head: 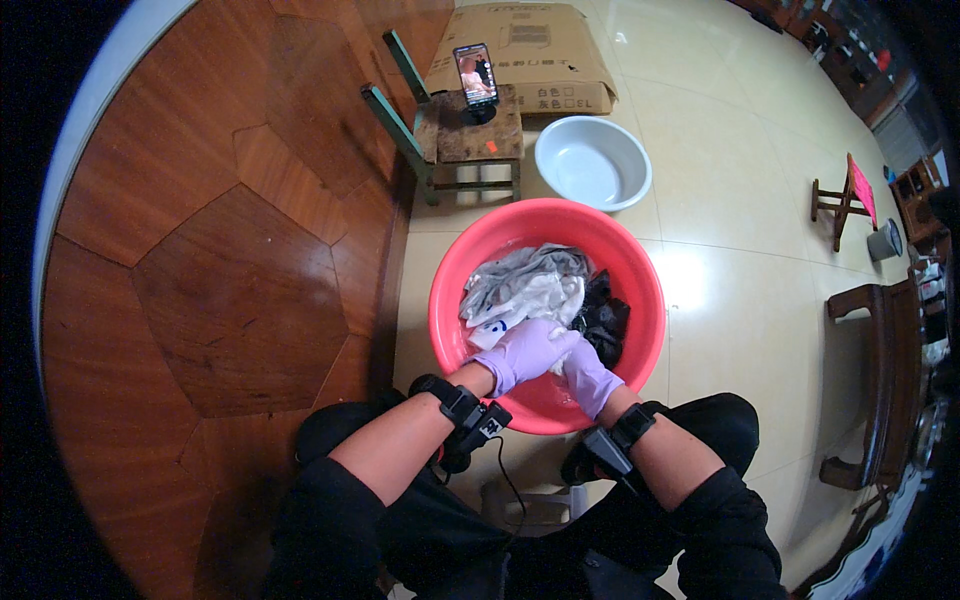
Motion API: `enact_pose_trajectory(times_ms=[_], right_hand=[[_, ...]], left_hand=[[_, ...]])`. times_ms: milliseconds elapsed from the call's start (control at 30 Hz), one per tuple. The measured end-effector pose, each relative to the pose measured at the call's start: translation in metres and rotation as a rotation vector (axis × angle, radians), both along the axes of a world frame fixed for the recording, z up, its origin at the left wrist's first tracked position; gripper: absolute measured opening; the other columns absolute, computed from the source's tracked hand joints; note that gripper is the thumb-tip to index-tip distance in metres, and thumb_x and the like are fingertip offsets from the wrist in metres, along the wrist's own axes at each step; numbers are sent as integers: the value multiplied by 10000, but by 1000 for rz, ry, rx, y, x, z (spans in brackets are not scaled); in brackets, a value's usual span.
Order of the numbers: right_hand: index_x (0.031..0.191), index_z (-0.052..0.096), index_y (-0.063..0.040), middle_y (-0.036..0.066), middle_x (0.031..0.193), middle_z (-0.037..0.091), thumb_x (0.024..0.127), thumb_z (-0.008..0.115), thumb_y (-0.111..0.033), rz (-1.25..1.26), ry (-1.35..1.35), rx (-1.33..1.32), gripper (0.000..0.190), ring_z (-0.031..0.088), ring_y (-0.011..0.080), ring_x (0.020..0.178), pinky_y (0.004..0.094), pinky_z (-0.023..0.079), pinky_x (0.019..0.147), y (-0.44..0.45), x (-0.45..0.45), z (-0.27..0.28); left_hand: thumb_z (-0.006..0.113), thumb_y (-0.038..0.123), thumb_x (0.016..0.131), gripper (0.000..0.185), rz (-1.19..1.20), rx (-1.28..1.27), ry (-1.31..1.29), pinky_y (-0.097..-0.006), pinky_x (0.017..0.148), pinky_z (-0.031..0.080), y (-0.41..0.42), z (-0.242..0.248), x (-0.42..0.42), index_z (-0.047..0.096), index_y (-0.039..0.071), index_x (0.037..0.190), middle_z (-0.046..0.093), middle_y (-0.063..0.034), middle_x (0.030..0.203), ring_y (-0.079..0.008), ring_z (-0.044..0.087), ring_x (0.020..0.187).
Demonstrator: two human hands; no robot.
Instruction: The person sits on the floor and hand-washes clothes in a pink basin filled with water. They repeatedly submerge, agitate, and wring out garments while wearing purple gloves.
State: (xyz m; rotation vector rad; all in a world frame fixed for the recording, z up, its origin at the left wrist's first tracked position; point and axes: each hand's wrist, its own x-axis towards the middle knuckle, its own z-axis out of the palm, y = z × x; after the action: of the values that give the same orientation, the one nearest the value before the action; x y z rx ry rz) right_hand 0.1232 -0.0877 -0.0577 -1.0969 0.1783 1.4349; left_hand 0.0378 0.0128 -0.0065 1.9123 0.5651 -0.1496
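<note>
A red plastic basin [450, 281] stands on the floor between my knees. Inside it lie wet grey and white clothes [536, 281] and, on the right side, dark clothes [604, 319]. My left hand [529, 349], in a lilac rubber glove, is pressed against my right hand [589, 375], gloved the same way, over the basin's near half. Both are closed on a piece of white cloth [557, 366] that shows between and below them. Most of that cloth is hidden by the gloves. Blue marks show on white fabric beside my left hand.
Behind the basin stands a grey-white plastic basin [589, 165]. A phone [476, 75] on a stand rests on a small wooden chair [457, 142], with a cardboard box [525, 45] behind. Wood panelling [240, 300] runs along the left. Dark wooden furniture [862, 390] stands right.
</note>
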Motion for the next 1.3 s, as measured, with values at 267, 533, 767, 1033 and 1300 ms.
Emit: enact_pose_trajectory(times_ms=[267, 533, 767, 1033, 1300], right_hand=[[1025, 593, -15, 52, 895, 622, 918, 532, -135, 62, -529, -35, 173, 571, 129, 791, 273, 462, 654, 3, 0, -32], [1015, 581, -16, 47, 853, 620, 903, 576, -141, 279, -494, 18, 168, 561, 127, 744, 257, 463, 673, -3, -5, -58], [1062, 547, 2, 93, 878, 640, 905, 597, -210, 313, -501, -26, 268, 607, 165, 718, 288, 503, 621, -4, -5, -31], [1060, 572, -72, 53, 794, 629, 961, 465, -334, 133, -265, -84, 299, 571, 148, 604, 278, 449, 484, 1, -7, -19], [803, 593, -116, 20, 572, 519, 952, 434, -471, -24, -275, -156, 416, 452, 159, 422, 282, 311, 371, 6, -5, 1]], left_hand=[[459, 321, 915, 360, -33, 218, 122, -465, 772, 466, 11, -12, -10, 594, -3, 995, 636, -257, 912, -406, 617, 864], [535, 151, 818, 305, -393, 356, 389, -465, 815, 485, 13, -28, -26, 549, 13, 1089, 630, -259, 988, -401, 622, 931], [618, 197, 788, 362, -187, 354, 430, -428, 877, 481, 12, -20, -34, 605, 22, 1105, 624, -243, 1088, -372, 603, 1029], [448, 320, 888, 388, -133, 215, 223, -439, 817, 483, 8, -27, -13, 629, 13, 1042, 649, -238, 973, -385, 625, 937], [372, 452, 947, 544, -7, 89, 104, -432, 768, 458, -1, -12, -8, 626, -30, 956, 646, -244, 832, -390, 626, 839]])
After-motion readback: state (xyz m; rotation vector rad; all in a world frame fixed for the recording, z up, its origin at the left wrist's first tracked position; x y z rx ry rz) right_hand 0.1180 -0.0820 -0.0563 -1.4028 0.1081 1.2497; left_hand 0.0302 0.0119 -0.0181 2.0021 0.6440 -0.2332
